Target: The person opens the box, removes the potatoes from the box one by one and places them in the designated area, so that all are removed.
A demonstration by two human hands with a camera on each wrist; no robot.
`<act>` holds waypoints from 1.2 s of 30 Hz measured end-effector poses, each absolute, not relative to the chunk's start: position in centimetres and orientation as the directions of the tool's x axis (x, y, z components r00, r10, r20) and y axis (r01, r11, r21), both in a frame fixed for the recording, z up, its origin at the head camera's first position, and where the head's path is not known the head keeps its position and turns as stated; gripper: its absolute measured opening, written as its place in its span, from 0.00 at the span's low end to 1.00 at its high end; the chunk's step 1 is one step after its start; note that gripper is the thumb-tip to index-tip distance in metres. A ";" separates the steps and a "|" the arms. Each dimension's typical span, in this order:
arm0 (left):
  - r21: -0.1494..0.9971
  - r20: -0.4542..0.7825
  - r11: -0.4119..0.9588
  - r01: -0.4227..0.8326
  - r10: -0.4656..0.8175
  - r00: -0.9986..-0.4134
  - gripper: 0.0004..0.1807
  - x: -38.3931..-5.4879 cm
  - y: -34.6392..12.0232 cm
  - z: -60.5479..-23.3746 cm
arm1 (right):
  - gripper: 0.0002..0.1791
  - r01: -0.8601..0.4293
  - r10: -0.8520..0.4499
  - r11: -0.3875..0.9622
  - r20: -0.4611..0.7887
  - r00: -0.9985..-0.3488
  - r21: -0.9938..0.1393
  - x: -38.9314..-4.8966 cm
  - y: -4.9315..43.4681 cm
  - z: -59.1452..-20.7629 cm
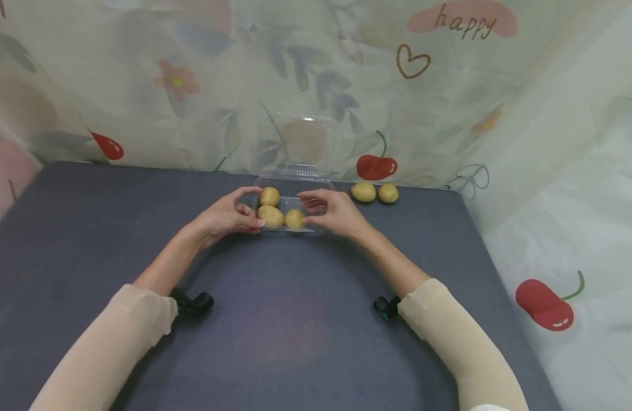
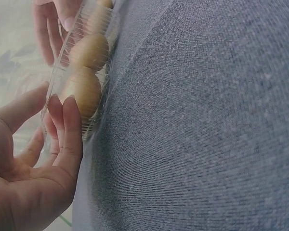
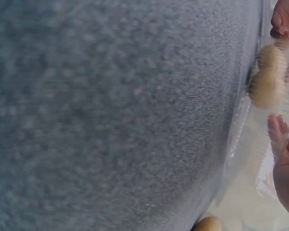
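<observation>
A clear plastic clamshell container [image 1: 290, 230] lies at the table's far edge, its lid [image 1: 307, 142] raised behind it. Three yellow potatoes are inside: a back-left potato [image 1: 270, 197], a front-left potato [image 1: 271, 217] and a front-right potato [image 1: 295, 219]. My left hand [image 1: 229, 214] holds the container's left end, thumb and fingers spread around its side; the left wrist view shows fingertips [image 2: 71, 103] against the clear wall. Over the container's right part is my right hand [image 1: 333, 211], thumb and fingers apart, thumb close beside the front-right potato. Whether it touches that potato I cannot tell.
To the right of the container, a larger potato [image 1: 363, 192] and a smaller potato [image 1: 388, 193] lie on the dark grey tablecloth [image 1: 295, 319] near its far edge. A patterned curtain [image 1: 193, 125] hangs directly behind. Black wrist devices show beside both sleeves.
</observation>
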State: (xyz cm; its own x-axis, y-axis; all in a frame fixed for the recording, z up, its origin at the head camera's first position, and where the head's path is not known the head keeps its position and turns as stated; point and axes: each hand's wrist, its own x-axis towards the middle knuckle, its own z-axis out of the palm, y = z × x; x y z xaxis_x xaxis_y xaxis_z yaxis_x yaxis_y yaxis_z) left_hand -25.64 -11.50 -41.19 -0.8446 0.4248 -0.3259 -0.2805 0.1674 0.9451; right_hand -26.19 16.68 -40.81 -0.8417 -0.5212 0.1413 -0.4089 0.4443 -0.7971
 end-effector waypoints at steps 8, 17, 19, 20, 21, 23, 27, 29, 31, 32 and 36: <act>0.944 -0.329 0.173 -0.282 0.426 -0.842 0.47 -25.6 -11.5 -41.0 | 0.31 -0.388 -0.520 0.622 0.012 -0.854 -0.681 -26.5 15.8 -40.1; 0.942 -0.333 0.183 -0.280 0.426 -0.841 0.46 -25.6 -11.5 -40.9 | 0.34 -0.359 -0.528 0.701 -0.110 -0.842 -0.616 -27.0 15.0 -39.3; 0.942 -0.334 0.183 -0.281 0.427 -0.841 0.46 -25.6 -11.5 -41.0 | 0.35 -0.372 -0.535 0.712 -0.118 -0.837 -0.595 -27.1 14.9 -39.3; 0.942 -0.335 0.183 -0.283 0.427 -0.840 0.46 -25.6 -11.5 -41.0 | 0.35 -0.376 -0.536 0.719 -0.122 -0.835 -0.585 -27.1 14.9 -39.3; 0.942 -0.335 0.184 -0.282 0.428 -0.839 0.46 -25.6 -11.4 -41.0 | 0.35 -0.379 -0.536 0.725 -0.127 -0.834 -0.575 -27.2 14.8 -39.3; 0.941 -0.337 0.185 -0.283 0.430 -0.838 0.46 -25.6 -11.4 -41.1 | 0.34 -0.380 -0.534 0.738 -0.138 -0.834 -0.557 -27.2 14.8 -39.4; 0.941 -0.336 0.185 -0.283 0.429 -0.838 0.46 -25.6 -11.4 -41.2 | 0.33 -0.386 -0.532 0.754 -0.149 -0.834 -0.532 -27.2 14.6 -39.4; 0.941 -0.337 0.185 -0.284 0.429 -0.838 0.46 -25.6 -11.4 -41.2 | 0.33 -0.392 -0.534 0.760 -0.154 -0.831 -0.519 -27.2 14.5 -39.3; 0.941 -0.336 0.181 -0.285 0.431 -0.838 0.47 -25.6 -11.4 -41.2 | 0.31 -0.397 -0.539 0.763 -0.164 -0.826 -0.509 -27.2 14.4 -39.2; 0.942 -0.335 0.180 -0.284 0.433 -0.837 0.47 -25.5 -11.4 -41.1 | 0.31 -0.402 -0.542 0.765 -0.168 -0.823 -0.503 -27.2 14.4 -39.2; 0.943 -0.333 0.170 -0.287 0.437 -0.836 0.47 -25.5 -11.4 -41.0 | 0.29 -0.422 -0.558 0.766 -0.177 -0.810 -0.485 -27.3 14.4 -39.0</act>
State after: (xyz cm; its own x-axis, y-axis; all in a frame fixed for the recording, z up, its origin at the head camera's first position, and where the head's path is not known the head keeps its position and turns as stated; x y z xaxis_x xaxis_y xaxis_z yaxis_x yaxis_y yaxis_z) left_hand -25.54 -11.41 -41.03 -0.8356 0.4366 -0.3334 -0.2871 0.1702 0.9426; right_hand -27.26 14.39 -39.01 -0.8105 -0.5584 -0.1768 -0.4221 0.7662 -0.4846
